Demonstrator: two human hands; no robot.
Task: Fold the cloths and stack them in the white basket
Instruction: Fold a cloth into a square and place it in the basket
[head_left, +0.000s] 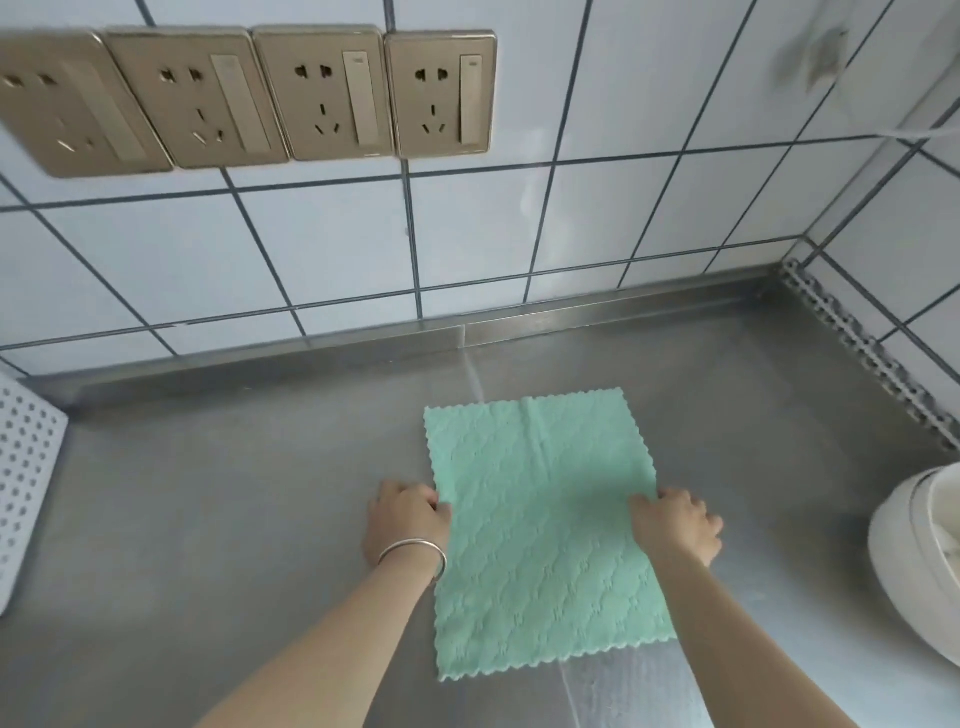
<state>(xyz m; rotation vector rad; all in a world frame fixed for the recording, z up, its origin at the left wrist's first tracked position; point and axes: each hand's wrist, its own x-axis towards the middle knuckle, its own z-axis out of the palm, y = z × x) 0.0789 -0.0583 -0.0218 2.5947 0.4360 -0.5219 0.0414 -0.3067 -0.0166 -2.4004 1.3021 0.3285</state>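
The green cloth (545, 530) lies flat on the steel tabletop (234, 519), well right of the white basket (26, 488). Left hand (405, 525) and right hand (675, 525) each pinch a side edge at mid-length. It looks light, soft and floppy, so edges or corners suit the grip best.
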